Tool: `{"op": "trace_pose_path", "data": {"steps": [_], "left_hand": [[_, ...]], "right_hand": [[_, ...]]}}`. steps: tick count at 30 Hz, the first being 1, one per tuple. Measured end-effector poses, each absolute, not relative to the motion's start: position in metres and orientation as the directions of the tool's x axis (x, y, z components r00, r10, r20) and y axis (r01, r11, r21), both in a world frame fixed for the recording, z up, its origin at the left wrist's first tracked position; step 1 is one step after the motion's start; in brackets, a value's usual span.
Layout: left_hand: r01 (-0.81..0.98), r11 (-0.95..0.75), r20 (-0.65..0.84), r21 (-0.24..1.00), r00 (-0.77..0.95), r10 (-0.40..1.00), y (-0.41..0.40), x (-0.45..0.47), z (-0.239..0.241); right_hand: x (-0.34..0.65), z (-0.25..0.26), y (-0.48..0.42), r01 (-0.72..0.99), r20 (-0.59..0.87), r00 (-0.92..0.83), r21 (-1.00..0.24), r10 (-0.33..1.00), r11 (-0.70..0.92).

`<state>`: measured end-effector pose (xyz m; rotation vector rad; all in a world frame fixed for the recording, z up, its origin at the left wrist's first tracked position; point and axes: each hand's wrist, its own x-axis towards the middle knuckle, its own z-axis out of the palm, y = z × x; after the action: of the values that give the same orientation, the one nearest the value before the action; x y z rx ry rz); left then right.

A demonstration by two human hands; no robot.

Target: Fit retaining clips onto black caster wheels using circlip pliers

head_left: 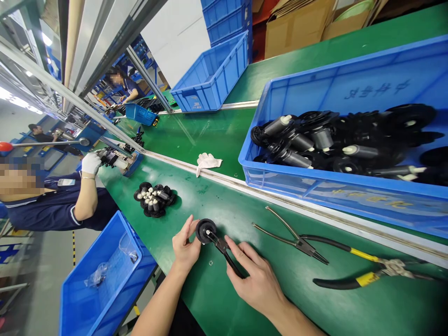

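My left hand (186, 243) grips a round black wheel-like part (202, 227) by its side, above the green bench. Wrapped round the dark handles of a pair of pliers (221, 244) is my right hand (255, 275). The pliers' tips meet the pale centre of the black part. A tiny ring (210, 263) lies on the bench just below. Right of my right hand rest a second pair of pliers (301, 240) with bare metal handles and a larger pair with black and yellow handles (367, 280).
A blue bin (280, 172) of black parts with grey shafts stands at the right. More such parts (154, 198) are clustered on the bench, left of centre. A white glove (208, 162) lies by the metal rail (245, 186). At the left, a co-worker's gloved hand (91, 163) touches a fixture.
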<state>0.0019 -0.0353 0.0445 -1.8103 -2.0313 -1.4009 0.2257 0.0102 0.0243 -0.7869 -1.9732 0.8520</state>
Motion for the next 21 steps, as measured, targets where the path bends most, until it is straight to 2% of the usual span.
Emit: {"op": "trace_pose_path", "data": {"steps": [9,21], "left_hand": [[0.855,-0.157,0.620,0.495,-0.220,0.753,-0.0343,0.0010,0.0500],[0.825,-0.170,0.602,0.540,-0.237,0.763,-0.0352,0.0020,0.0479]], "right_hand": [[0.2255,0.0231,0.0093,0.220,0.411,-0.484,-0.797,0.772,0.562],[0.2253,0.0237,0.0100,0.213,0.410,-0.475,-0.805,0.779,0.554]]}}
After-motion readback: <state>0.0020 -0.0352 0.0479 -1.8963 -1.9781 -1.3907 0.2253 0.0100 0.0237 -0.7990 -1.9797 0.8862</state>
